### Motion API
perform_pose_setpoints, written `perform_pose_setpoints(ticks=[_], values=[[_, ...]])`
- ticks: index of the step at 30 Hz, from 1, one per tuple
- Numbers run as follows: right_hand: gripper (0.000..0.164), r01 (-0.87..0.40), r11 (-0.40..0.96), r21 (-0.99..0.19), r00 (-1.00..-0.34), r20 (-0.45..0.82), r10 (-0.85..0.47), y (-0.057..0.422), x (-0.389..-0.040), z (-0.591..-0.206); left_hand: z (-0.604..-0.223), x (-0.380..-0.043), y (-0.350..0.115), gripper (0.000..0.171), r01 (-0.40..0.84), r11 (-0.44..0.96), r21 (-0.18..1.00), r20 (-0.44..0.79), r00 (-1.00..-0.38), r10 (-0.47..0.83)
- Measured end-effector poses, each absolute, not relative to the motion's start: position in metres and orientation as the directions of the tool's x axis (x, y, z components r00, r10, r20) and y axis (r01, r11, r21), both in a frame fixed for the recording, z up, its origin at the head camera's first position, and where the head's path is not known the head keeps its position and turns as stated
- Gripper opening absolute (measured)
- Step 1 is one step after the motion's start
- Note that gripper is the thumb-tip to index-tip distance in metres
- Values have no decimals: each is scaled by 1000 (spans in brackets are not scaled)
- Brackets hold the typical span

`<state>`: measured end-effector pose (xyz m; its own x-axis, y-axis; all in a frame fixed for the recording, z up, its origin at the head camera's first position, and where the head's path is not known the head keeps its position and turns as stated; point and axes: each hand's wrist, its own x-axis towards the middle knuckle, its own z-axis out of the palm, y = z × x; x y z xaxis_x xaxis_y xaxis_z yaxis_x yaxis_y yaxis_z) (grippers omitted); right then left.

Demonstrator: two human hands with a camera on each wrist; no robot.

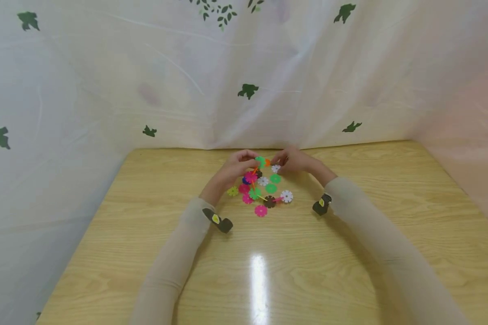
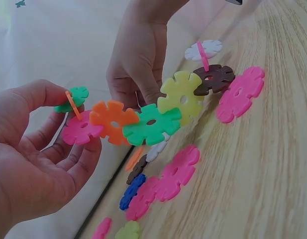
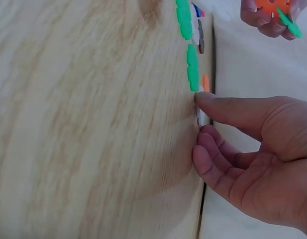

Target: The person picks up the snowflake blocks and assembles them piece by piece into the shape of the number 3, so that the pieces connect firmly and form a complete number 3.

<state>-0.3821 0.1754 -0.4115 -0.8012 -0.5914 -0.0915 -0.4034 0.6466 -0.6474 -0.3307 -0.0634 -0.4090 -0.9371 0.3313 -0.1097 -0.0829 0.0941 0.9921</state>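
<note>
A chain of interlocked, notched plastic flower discs (image 2: 152, 122) in green, orange, pink, yellow, brown and white hangs from my left hand (image 1: 237, 167). The left thumb and fingers pinch its far end, around a small green disc (image 2: 73, 98) and a pink disc (image 2: 82, 127). The chain's other end, with a white disc (image 1: 286, 196), reaches down toward the table on the near side. At the table's back edge my right hand (image 1: 294, 161) has thumb and fingertips at a loose white disc (image 3: 201, 110), which lies between them, mostly hidden in the right wrist view.
Several loose discs lie about the chain on the wooden table (image 1: 329, 266): green discs (image 1: 270, 188), pink discs (image 1: 261, 211), a yellow disc (image 1: 233, 191), a blue one, a brown one and an orange one. A patterned curtain (image 1: 284, 108) stands behind the back edge.
</note>
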Motion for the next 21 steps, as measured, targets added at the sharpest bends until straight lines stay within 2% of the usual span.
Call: perform_pose_setpoints(ticks=[5, 12, 17, 21], values=[[22, -367, 655, -660, -815, -111, -569, 176, -379, -411, -408, -329, -64, 14, -86, 88, 992, -110, -938, 328], [17, -256, 564, -785, -830, -119, -544, 178, -368, -409, -410, -331, -64, 14, -89, 81, 993, -110, -941, 321], [22, -216, 492, -844, -871, -61, -487, 178, -358, -405, -412, -333, -64, 13, -102, 54, 993, -114, -939, 323], [25, -200, 380, -903, -899, 14, -439, 172, -351, -397, -411, -333, -64, 13, -92, 55, 994, -105, -941, 322]])
